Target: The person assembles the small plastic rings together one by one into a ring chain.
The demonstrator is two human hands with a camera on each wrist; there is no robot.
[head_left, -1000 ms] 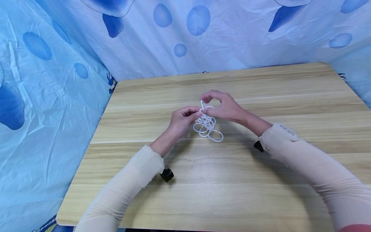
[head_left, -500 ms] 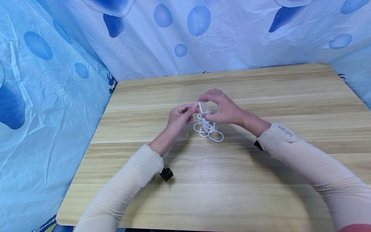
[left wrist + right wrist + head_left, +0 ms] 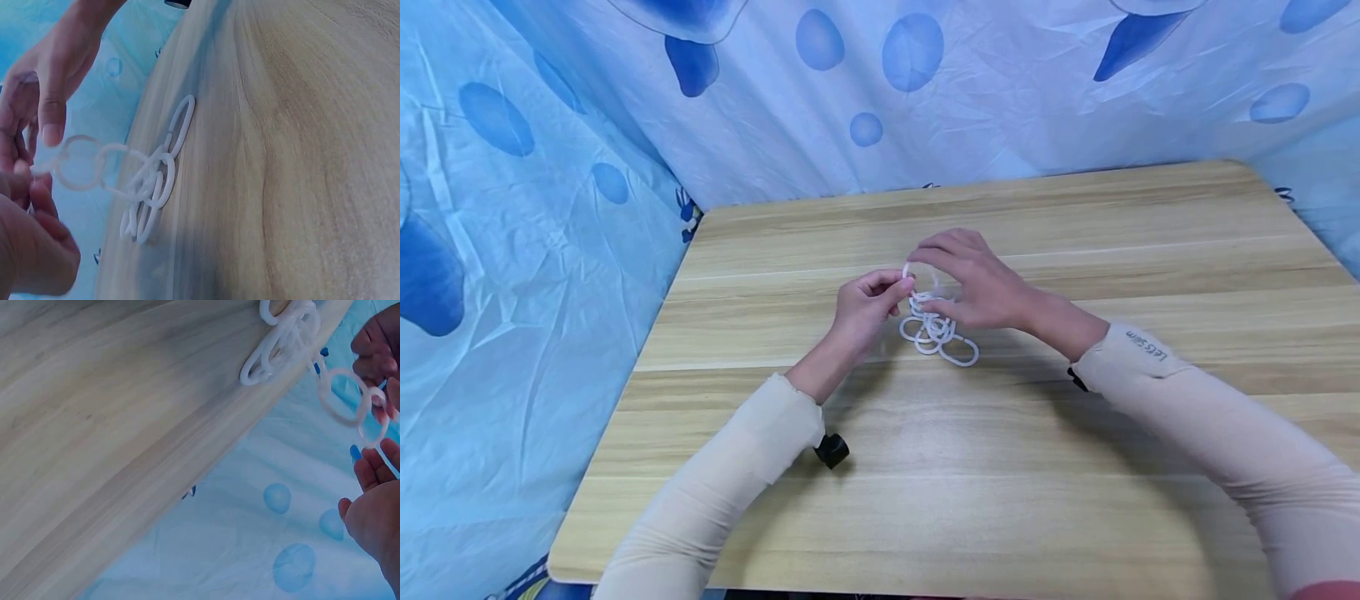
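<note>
A chain of white plastic rings (image 3: 936, 328) lies bunched near the middle of the wooden table, with its upper end lifted. My left hand (image 3: 861, 312) pinches a ring (image 3: 906, 270) at that end between thumb and fingertips. Opposite it, my right hand (image 3: 988, 287) spreads thumb and fingers around the raised ring, its index fingertip right at the ring's top. In the left wrist view, a raised link (image 3: 79, 187) hangs between the hands and the piled links (image 3: 150, 178). The right wrist view shows the right fingertips close below the held end.
The wooden table (image 3: 925, 500) reaches back to a blue curtain (image 3: 1015, 100) with printed spots. A small black device (image 3: 832, 451) sits under the left wrist, and another (image 3: 1077, 379) under the right.
The right hand first pulled a ring up, then let its grip widen around it. The left fingers shifted slightly left and now pinch the ring's edge. The piled links stayed in place.
</note>
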